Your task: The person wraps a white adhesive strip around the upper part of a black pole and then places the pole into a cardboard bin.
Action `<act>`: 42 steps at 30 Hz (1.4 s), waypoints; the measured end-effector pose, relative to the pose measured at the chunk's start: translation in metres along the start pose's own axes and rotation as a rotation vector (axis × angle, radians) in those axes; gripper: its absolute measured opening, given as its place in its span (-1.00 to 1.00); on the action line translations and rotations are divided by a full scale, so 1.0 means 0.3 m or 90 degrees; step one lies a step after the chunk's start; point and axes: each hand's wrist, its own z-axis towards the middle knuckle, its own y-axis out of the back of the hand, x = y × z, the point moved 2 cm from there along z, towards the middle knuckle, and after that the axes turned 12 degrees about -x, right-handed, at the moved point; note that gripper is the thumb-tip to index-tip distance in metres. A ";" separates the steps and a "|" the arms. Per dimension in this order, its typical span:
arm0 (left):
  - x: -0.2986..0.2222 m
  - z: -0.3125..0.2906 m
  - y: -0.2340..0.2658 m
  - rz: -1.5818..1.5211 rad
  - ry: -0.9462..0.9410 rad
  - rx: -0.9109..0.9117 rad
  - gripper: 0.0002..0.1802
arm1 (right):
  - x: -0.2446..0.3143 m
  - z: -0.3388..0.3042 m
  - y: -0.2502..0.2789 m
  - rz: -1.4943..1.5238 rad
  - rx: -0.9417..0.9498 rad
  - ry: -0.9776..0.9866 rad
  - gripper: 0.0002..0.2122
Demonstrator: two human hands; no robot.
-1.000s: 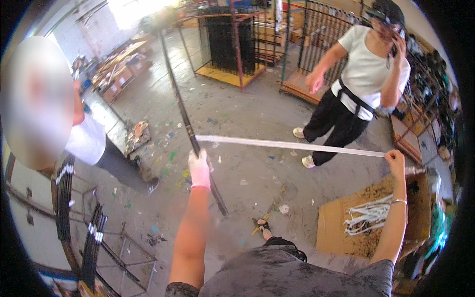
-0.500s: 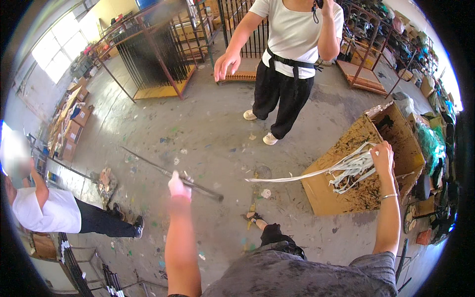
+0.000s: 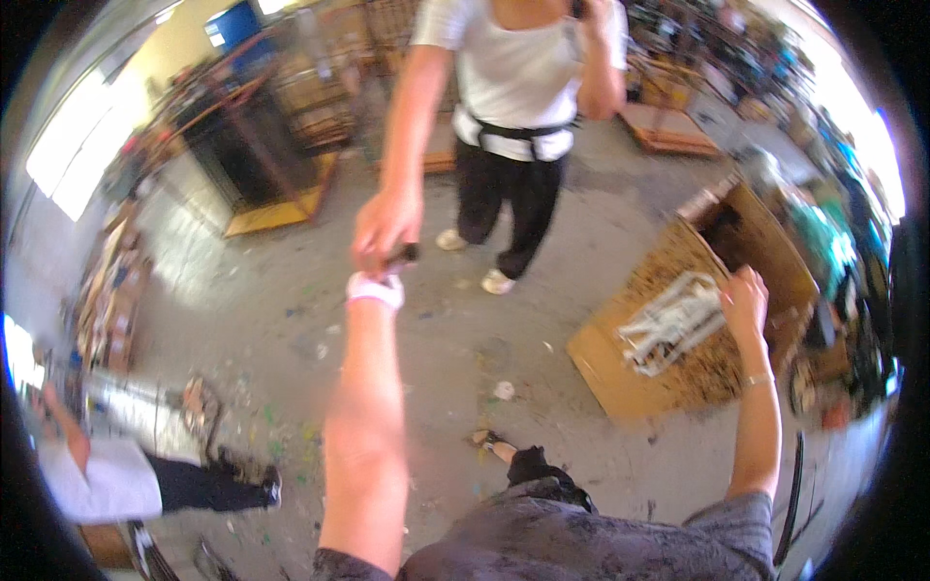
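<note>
My left hand (image 3: 376, 290), in a whitish glove, stretches far forward with its fingers closed. The dark rod (image 3: 403, 254) in it shows only as a short blurred end; its remaining length is hidden. A co-worker's bare hand (image 3: 387, 225) meets mine there, fingers pointing down at the rod. On the right, my right hand (image 3: 744, 302), with a bracelet at the wrist, is closed at the edge of a bundle of white strips (image 3: 670, 324). The strips lie over the dark-stained side of a cardboard box (image 3: 605, 373).
The co-worker (image 3: 513, 77) in a white top and black trousers stands ahead. Another person (image 3: 102, 479) is at the lower left. Behind are a rack of dark rods (image 3: 247, 150) and a wooden pallet (image 3: 668, 131). Heaped goods (image 3: 823, 242) line the right side.
My left hand has moved forward with the rod, which has swung from lying crosswise. The co-worker's hand has come down to it. The long loose white strip no longer trails leftward.
</note>
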 end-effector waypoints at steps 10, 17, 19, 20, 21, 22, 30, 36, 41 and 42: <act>-0.031 -0.128 -0.122 0.030 -0.108 0.203 -0.73 | -0.022 0.047 -0.040 -0.104 0.090 -0.062 -0.87; -0.028 -0.309 0.151 0.122 -0.087 0.179 -0.80 | -0.061 0.076 -0.078 -0.096 0.061 -0.136 -0.76; -0.056 -0.313 0.335 0.123 -0.065 0.171 -0.77 | -0.055 0.083 -0.073 -0.091 0.061 -0.158 -0.70; -0.060 -0.310 0.434 0.141 -0.067 0.172 -0.76 | -0.048 0.086 -0.065 -0.092 0.072 -0.174 -0.69; -0.071 -0.321 0.545 0.214 -0.132 0.221 -0.76 | -0.033 0.087 -0.054 -0.099 0.055 -0.157 -0.67; -0.086 -0.330 0.657 0.251 -0.177 0.166 -0.77 | -0.018 0.084 -0.043 -0.114 0.062 -0.155 -0.66; -0.158 -0.603 1.534 0.056 -0.268 0.020 -0.79 | 0.275 -0.230 -0.168 -0.015 0.034 0.043 -0.63; 0.001 -0.820 1.810 -0.127 -0.245 -0.097 -0.72 | 0.527 -0.860 -0.579 0.104 0.392 0.005 -0.83; 0.166 -0.854 1.882 -0.231 -0.352 -0.110 -0.65 | 0.601 -1.305 -0.770 0.195 0.706 0.214 -0.74; 0.181 -0.861 1.914 -0.159 -0.394 -0.167 -0.65 | 0.627 -1.316 -0.807 0.204 0.729 0.213 -0.74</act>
